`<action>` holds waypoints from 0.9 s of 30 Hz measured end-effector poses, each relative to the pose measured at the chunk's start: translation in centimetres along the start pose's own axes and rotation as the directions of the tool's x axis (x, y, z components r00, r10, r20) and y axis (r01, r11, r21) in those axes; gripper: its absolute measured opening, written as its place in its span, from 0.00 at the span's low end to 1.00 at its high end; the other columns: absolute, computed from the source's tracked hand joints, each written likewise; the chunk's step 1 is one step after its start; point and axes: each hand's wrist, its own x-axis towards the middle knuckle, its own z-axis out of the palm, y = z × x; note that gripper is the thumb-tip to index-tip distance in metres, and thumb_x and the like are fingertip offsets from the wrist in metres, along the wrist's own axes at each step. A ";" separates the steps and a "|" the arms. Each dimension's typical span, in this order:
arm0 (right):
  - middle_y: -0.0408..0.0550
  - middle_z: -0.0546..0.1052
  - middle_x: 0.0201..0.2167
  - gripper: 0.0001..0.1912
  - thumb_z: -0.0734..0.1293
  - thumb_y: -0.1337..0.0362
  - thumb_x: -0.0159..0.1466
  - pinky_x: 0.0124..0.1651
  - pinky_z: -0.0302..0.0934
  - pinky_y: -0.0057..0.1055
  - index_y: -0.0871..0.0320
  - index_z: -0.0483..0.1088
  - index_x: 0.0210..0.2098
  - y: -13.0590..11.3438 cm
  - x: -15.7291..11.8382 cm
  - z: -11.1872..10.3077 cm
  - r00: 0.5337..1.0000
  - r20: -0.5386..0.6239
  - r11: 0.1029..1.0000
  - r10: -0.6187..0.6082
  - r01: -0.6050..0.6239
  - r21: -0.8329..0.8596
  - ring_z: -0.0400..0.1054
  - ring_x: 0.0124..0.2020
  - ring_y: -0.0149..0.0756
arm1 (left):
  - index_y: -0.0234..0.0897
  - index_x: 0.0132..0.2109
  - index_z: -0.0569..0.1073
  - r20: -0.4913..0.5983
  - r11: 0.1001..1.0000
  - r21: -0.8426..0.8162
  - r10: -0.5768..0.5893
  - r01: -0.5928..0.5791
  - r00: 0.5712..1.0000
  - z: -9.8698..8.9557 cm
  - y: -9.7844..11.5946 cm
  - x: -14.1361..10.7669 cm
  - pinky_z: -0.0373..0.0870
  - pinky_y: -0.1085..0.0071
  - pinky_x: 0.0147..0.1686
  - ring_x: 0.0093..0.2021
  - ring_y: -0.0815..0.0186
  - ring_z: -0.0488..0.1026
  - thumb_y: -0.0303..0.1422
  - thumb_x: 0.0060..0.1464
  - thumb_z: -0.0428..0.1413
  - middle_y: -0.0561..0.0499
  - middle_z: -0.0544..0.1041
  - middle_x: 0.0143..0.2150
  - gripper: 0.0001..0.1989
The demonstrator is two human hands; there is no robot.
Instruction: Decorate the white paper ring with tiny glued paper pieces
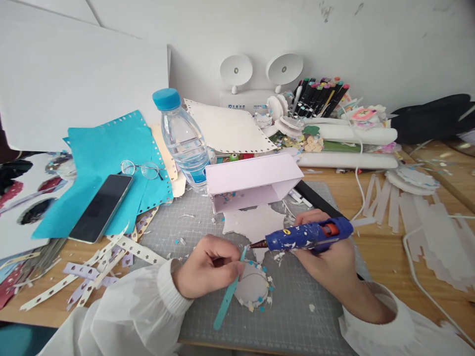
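My left hand (210, 267) pinches a pair of teal tweezers (225, 306), slanting with its tip up and away from me. Something tiny and pale seems to sit at that tip, too small to name. My right hand (326, 259) is wrapped round a blue hot glue gun (297, 237) flecked with white, its nozzle pointing left and meeting or nearly meeting the tweezer tip. Beneath lies a round white disc (252, 287) edged with small blue and cream pieces. Behind it are a jagged white foam sheet (256, 223) and an open pale box (254, 178) on its side.
The grey cutting mat (297, 316) holds scraps. At left are a phone (102, 207), glasses (149, 170), blue paper (89, 153) and punched strips (139, 249). A water bottle (183, 141) stands behind. Glue sticks or clear strips (434, 232), a white cable (415, 272) and markers (322, 96) are rightward.
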 end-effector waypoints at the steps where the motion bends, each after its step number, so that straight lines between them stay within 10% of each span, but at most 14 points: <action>1: 0.45 0.70 0.30 0.13 0.69 0.73 0.51 0.32 0.67 0.36 0.53 0.63 0.32 0.1 0.0 0.0 1.000 0.003 1.000 -0.001 0.002 -0.006 0.69 0.30 0.40 | 0.36 0.18 0.59 0.002 1.000 0.003 0.002 -0.002 1.000 0.0 0.0 0.0 0.46 0.70 0.20 0.19 0.72 0.51 0.36 0.53 0.52 0.55 0.55 0.17 0.19; 27: 0.45 0.71 0.30 0.15 0.70 0.72 0.51 0.34 0.65 0.37 0.53 0.63 0.33 0.3 -0.3 0.1 1.000 -0.016 0.999 0.010 -0.010 0.032 0.69 0.31 0.39 | 0.35 0.18 0.56 0.003 0.997 -0.002 0.071 -0.071 0.997 0.0 -0.2 0.1 0.44 0.72 0.18 0.19 0.74 0.48 0.31 0.52 0.53 0.57 0.51 0.17 0.18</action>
